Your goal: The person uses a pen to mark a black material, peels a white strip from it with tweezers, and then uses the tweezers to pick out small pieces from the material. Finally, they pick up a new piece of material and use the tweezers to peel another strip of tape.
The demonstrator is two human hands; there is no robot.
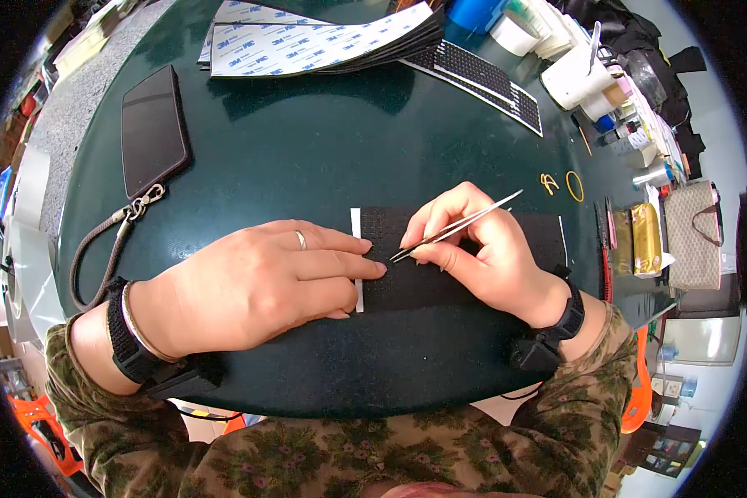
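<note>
A black perforated sheet [407,286] with white strips along its short ends lies flat on the dark green table in front of me. My left hand [266,278] rests at the sheet's left end, fingers stretched out and fingertips pressing on its edge. Pinched between thumb and fingers of my right hand [485,249] is a pair of metal tweezers [465,222]. The tweezers' tips point down to the left, close to the sheet's surface near my left fingertips. Whether anything sits between the tips is too small to tell.
A phone [152,133] with a wrist strap lies at left. Adhesive-backed sheets [307,46] are stacked at the far side, beside black perforated strips [485,79]. Rubber bands [574,186], a white cup [568,79], a yellow packet [646,239] and a patterned pouch [694,236] line the right side.
</note>
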